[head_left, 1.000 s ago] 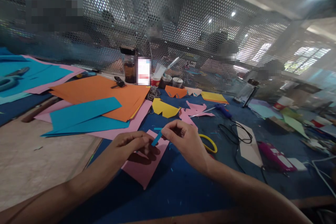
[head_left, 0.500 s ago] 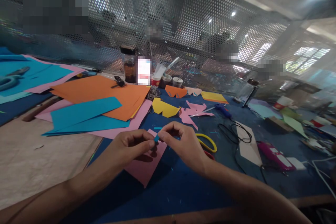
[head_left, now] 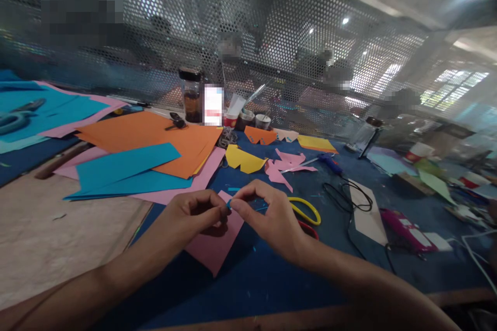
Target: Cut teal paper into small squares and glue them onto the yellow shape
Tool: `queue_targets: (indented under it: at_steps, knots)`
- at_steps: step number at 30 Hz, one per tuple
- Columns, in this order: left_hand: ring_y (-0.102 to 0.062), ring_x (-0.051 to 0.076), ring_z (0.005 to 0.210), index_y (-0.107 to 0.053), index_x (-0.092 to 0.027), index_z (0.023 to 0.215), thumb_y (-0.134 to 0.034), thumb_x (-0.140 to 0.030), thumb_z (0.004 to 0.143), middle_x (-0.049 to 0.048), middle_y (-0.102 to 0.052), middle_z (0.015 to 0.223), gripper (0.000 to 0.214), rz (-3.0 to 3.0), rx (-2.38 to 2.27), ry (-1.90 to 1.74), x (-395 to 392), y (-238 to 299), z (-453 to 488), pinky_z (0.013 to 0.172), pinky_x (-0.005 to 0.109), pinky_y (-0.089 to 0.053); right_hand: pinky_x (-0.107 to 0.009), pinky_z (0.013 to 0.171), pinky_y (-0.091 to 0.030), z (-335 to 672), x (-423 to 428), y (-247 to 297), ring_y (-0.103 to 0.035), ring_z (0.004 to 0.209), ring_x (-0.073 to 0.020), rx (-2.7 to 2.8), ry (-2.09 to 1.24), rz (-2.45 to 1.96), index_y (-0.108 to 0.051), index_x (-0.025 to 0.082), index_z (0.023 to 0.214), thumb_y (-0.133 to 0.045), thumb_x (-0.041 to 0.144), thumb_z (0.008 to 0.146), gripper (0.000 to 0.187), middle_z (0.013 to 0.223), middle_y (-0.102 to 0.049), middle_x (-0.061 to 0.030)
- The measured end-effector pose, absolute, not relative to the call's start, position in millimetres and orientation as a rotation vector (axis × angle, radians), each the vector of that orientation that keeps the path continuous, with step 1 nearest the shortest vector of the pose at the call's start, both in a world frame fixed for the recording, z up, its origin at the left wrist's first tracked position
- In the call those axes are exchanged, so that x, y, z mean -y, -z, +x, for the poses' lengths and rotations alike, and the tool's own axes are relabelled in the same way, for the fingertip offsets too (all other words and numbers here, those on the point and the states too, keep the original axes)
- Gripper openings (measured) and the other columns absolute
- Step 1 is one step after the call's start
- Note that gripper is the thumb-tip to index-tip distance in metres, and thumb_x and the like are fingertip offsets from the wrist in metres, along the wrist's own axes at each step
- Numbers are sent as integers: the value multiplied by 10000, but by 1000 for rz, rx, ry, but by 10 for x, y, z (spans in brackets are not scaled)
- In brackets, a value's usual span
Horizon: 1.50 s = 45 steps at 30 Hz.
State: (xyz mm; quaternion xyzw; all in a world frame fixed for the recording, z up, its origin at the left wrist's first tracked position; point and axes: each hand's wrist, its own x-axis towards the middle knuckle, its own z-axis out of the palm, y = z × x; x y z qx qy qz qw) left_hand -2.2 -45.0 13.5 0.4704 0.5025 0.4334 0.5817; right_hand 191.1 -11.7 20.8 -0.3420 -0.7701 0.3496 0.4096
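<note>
A tiny piece of blue paper (head_left: 229, 205) is pinched between the fingertips of my left hand (head_left: 200, 212) and my right hand (head_left: 264, 210). Both hands are closed, thumbs against forefingers, and the fingers cover most of the piece. Under them a pink paper sheet (head_left: 214, 253) lies on the blue table. Just beyond my fingertips is a small blue paper strip (head_left: 234, 189). Beside my right hand show the yellow handle loop (head_left: 308, 209) and red handle loop (head_left: 310, 230) of scissors, partly hidden by the hand.
Blue sheets (head_left: 128, 170) lie on orange sheets (head_left: 147, 137) to the left. A yellow cutout (head_left: 245, 159) and pink cutouts (head_left: 289, 158) lie ahead. A glue gun (head_left: 331, 163) with a black cable lies right. At the back stand a lidded jar (head_left: 191, 95), a lit phone (head_left: 213, 105) and cups (head_left: 263, 121).
My fingertips have drawn closer together, and less of the blue paper piece shows between them. The right hand has shifted slightly left. The things on the table have stayed in place.
</note>
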Motion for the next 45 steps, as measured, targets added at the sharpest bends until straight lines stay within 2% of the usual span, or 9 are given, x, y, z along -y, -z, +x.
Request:
queue_targets:
  at_steps: [5,14,27,33,40,45]
  knots:
    - [-681,143,669,-696,-185,691,-814,-469,741,-9,-677,701,311,1116,-1174,-1019,448,-133,-34,695,270,-592,-256,794,-546,1899,116,-194,-687,856,-140,1942,-815,-809,-720,193,961,-741,163,876,92,926,-730,-3]
    - [-669,132,669,-694,-185,690,-829,-468,739,-16,-676,715,318,1080,-1150,-1012,464,-143,-22,703,259,-590,-276,791,-515,1897,111,-143,-675,845,-139,2007,-733,-780,-708,212,949,-736,126,879,115,891,-715,22]
    - [-693,160,710,-757,-202,755,-817,-487,790,14,-720,715,293,1044,-1095,-933,421,-16,-95,709,266,-593,-331,849,-516,1929,82,-92,-673,946,-183,2133,-415,-626,-684,219,996,-683,161,961,68,974,-725,-28]
    - [-694,162,733,-778,-211,789,-809,-436,806,17,-724,749,228,1029,-1056,-925,421,-6,-112,724,269,-596,-333,835,-495,1954,73,-92,-664,932,-187,2193,-242,-602,-678,203,1000,-668,141,963,72,959,-736,-33]
    - [-683,162,713,-790,-209,771,-814,-435,796,23,-732,724,229,998,-1089,-939,431,-47,-97,720,280,-606,-340,812,-472,1976,79,-134,-652,915,-190,2261,-186,-582,-683,193,1011,-673,154,973,56,962,-731,-39]
    - [-685,166,719,-801,-208,778,-829,-466,784,32,-740,725,259,991,-1103,-929,420,-57,-95,719,275,-606,-352,828,-454,2006,83,-135,-638,944,-192,2324,-179,-603,-693,221,1058,-642,232,1023,63,1012,-726,-38]
